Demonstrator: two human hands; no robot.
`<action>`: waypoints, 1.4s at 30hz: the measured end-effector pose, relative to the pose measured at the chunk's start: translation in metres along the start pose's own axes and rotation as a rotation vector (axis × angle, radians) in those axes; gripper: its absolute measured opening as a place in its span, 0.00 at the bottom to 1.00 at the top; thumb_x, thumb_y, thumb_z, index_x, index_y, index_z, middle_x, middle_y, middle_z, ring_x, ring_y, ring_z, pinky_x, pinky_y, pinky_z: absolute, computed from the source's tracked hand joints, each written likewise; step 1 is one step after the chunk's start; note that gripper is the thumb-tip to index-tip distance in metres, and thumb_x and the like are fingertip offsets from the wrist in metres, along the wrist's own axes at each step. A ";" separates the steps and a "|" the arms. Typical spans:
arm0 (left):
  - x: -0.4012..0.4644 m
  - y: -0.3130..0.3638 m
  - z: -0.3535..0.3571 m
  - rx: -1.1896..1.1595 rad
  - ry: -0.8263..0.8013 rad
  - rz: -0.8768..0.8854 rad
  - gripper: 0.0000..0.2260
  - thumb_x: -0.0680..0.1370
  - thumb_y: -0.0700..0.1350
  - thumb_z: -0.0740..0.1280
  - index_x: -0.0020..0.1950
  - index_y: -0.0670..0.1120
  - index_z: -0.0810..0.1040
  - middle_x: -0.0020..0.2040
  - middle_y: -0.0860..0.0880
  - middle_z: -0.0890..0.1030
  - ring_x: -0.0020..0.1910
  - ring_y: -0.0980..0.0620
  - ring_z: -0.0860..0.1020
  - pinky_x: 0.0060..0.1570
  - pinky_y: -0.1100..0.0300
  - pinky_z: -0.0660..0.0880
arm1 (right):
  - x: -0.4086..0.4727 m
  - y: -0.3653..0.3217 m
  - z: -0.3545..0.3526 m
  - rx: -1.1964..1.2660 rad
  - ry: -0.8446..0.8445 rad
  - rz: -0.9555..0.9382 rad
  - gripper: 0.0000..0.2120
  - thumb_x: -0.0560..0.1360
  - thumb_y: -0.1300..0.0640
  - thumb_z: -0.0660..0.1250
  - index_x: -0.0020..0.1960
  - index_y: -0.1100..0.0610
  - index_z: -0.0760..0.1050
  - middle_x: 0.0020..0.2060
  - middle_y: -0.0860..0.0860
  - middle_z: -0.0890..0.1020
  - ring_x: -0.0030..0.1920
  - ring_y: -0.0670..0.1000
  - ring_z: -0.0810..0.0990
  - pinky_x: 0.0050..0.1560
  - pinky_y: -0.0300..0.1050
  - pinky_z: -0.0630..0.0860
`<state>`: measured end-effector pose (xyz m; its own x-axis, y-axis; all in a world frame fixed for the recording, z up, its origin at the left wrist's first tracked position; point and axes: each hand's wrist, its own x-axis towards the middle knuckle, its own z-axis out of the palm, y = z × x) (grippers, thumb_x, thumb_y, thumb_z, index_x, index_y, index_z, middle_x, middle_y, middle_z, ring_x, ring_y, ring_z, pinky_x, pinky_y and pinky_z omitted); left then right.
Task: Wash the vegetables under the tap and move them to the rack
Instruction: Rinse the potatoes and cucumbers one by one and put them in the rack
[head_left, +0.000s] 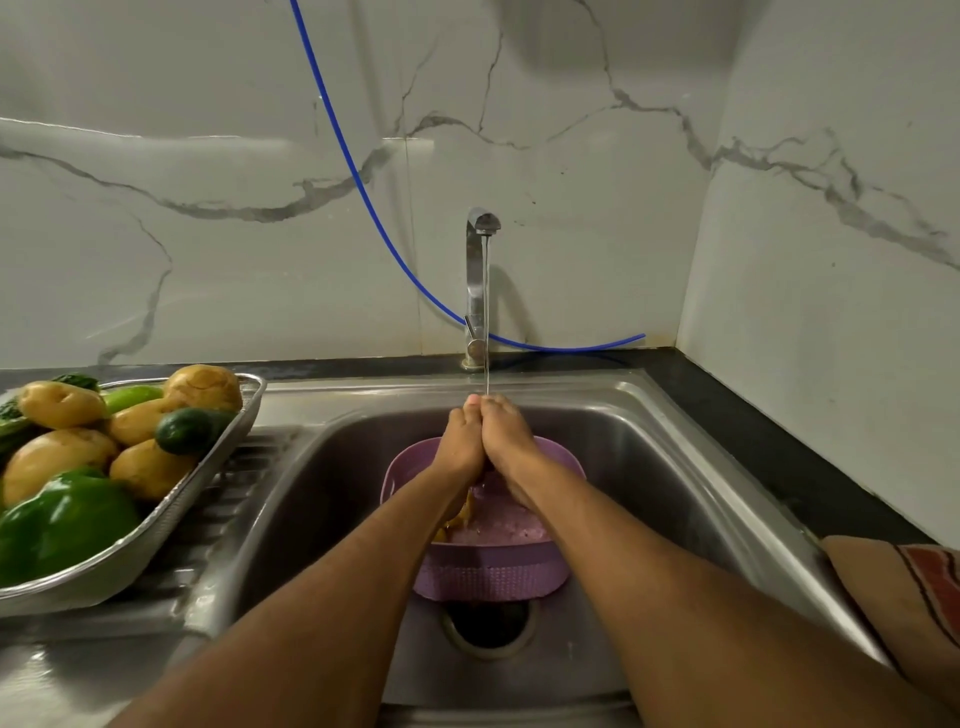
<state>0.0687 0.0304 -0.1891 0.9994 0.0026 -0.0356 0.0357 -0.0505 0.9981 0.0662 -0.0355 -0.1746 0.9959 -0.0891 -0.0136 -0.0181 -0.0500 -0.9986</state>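
Both hands are extended over the steel sink (649, 457), pressed side by side under the running tap (480, 270). The water stream (487, 322) falls onto the meeting fingertips. The left hand (460, 441) and right hand (511, 447) have their fingers laid forward and together; whether they clasp anything between them cannot be told — the palms face down and away from the camera.

Directly below the fingers sits a purple plastic basket (493, 571) in the sink bowl. A yellowish vegetable piece (462, 514) shows just beneath the left wrist, inside the basket; its kind is not clear. Nearer the camera than the basket, the drain opening (488, 623) is visible.

Well to the left of the fingers, on the ribbed drainboard (228, 499), stands a metal mesh rack (156, 530) — loaded with potatoes (62, 402), a green bell pepper (62, 525) and a dark green cucumber (187, 428).

Beyond the fingers, a blue hose (363, 192) runs down the marble wall (208, 234) and passes behind the tap. Far right of the fingers, a striped cloth (914, 587) lies at the counter edge.
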 end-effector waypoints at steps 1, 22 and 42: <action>-0.002 0.002 0.000 0.004 -0.006 0.026 0.20 0.88 0.53 0.50 0.73 0.43 0.69 0.61 0.46 0.77 0.60 0.48 0.77 0.67 0.46 0.75 | 0.002 0.000 0.000 -0.027 0.033 -0.048 0.18 0.87 0.54 0.55 0.70 0.63 0.72 0.65 0.61 0.79 0.65 0.60 0.78 0.67 0.55 0.75; -0.017 -0.011 -0.010 0.980 0.124 0.467 0.15 0.85 0.50 0.60 0.69 0.49 0.60 0.50 0.51 0.80 0.40 0.53 0.79 0.41 0.54 0.79 | -0.013 -0.017 -0.008 0.124 0.071 0.391 0.23 0.85 0.44 0.54 0.61 0.61 0.78 0.53 0.59 0.84 0.52 0.55 0.82 0.56 0.50 0.79; -0.011 0.008 -0.001 0.364 0.225 0.205 0.27 0.87 0.59 0.45 0.53 0.45 0.79 0.46 0.44 0.83 0.48 0.45 0.81 0.53 0.46 0.79 | -0.004 -0.015 -0.001 0.047 0.086 -0.008 0.14 0.86 0.52 0.57 0.60 0.55 0.80 0.51 0.54 0.84 0.54 0.52 0.81 0.59 0.48 0.77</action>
<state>0.0578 0.0311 -0.1803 0.9623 0.1700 0.2121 -0.1242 -0.4192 0.8994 0.0628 -0.0351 -0.1590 0.9847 -0.1743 -0.0031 -0.0040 -0.0048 -1.0000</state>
